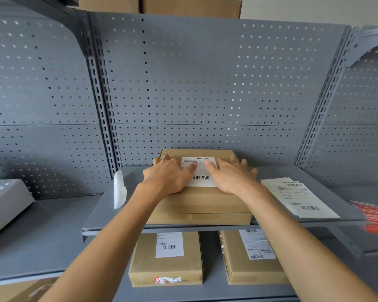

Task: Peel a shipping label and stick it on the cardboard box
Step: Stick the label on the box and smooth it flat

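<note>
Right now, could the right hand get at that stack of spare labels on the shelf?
Probably yes: the right hand lies flat on the box, and the label stack sits just beside it on the same shelf, nothing between.

Both arms reach forward, left hand (169, 175) and right hand (231, 174) flat, palms down, fingers spread.
</note>
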`<action>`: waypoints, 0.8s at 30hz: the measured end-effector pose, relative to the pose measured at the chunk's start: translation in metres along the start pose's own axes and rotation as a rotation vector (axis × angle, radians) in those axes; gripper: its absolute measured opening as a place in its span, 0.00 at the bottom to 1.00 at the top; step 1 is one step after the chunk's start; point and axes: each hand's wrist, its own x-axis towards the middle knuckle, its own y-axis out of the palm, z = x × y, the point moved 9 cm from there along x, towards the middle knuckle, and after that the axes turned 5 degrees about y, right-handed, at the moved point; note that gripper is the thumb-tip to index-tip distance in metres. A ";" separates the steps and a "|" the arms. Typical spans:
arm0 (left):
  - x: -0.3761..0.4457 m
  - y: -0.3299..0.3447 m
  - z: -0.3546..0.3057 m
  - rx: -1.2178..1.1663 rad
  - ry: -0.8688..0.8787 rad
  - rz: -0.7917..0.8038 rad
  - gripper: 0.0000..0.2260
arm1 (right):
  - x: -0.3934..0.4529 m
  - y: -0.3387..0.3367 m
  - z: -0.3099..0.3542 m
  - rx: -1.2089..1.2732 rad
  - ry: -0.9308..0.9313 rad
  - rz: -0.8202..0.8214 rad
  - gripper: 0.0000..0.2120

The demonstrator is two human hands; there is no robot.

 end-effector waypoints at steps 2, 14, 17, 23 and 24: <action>-0.004 0.006 -0.008 0.033 0.005 0.009 0.38 | -0.003 0.006 0.005 -0.046 0.006 0.005 0.37; -0.006 0.006 -0.005 0.023 0.063 0.007 0.23 | -0.004 0.004 -0.002 -0.025 -0.054 0.042 0.25; -0.005 0.006 -0.001 0.006 0.088 0.011 0.21 | -0.004 0.003 -0.007 -0.010 -0.074 0.043 0.24; -0.005 0.002 0.005 -0.030 0.131 -0.001 0.20 | -0.005 -0.003 -0.009 0.064 -0.110 -0.010 0.23; -0.006 0.001 0.005 -0.040 0.133 -0.007 0.19 | -0.006 -0.006 -0.011 0.076 -0.111 -0.024 0.24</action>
